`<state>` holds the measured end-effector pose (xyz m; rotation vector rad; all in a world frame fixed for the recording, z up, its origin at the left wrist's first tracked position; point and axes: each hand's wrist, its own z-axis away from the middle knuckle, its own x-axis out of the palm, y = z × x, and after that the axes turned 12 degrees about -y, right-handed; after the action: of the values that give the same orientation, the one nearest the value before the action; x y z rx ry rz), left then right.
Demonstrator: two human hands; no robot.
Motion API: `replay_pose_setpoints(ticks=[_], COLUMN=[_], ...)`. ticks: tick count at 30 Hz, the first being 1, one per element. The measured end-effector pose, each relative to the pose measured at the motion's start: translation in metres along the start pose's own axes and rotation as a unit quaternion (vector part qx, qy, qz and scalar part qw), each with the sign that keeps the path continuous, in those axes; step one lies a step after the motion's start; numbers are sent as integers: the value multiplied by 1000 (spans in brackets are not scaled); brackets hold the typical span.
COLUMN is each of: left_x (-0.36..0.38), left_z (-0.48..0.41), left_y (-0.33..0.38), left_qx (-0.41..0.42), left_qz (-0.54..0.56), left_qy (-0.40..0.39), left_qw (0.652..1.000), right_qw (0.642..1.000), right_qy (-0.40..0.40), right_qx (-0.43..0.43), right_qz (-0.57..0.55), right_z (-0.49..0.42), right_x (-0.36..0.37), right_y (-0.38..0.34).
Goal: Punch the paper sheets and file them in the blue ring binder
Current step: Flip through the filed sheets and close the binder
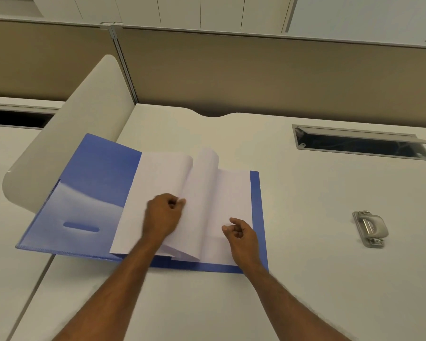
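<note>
Farthest to the left of both hands, the open front cover of the blue ring binder [89,193] lies flat on the table [305,279], its outer corner overhanging the table's left edge. Next comes the left hand [164,215], its grip pinched closed on the edge of a paper sheet [202,193] that stands curled up over the middle of the binder; the other sheets fan out flat on either side of that grip, and the binder's spine, its long axis running away from the person, passes just under it. The rings themselves are hidden by the pages. Just to the right, the right hand [241,235] rests on the right-hand stack with fingers curled loosely, holding nothing that can be made out; it seems to steady the pages. Well to the right of that hand, apart from the binder, the hole punch [370,228] sits alone on the table, nearer the right hand than the left. Judging from this, the sheets are already in the binder, and the coming move turns on laying the lifted sheet over the spine.
</note>
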<state>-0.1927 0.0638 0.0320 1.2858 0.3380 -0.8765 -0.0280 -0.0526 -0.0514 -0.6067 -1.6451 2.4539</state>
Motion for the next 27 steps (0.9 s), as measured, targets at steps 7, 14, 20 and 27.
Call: replay_pose_setpoints(ticks=[7, 14, 20, 27], left_x=[-57, -76, -73, -63], left_z=[-13, -14, -10, -9], left_y=[-53, -69, -73, -58], left_qx=[-51, -89, -115, -75], left_qz=[-88, -184, -192, -172], left_qy=[92, 125, 125, 151], left_qw=[991, 971, 967, 971], right_qw=[990, 929, 928, 936], right_qy=[104, 197, 193, 200], right_qx=[-14, 186, 219, 191], right_qz=[93, 253, 230, 216], right_z=[6, 14, 10, 8], right_x=[4, -6, -1, -2], right_y=[7, 0, -5, -9])
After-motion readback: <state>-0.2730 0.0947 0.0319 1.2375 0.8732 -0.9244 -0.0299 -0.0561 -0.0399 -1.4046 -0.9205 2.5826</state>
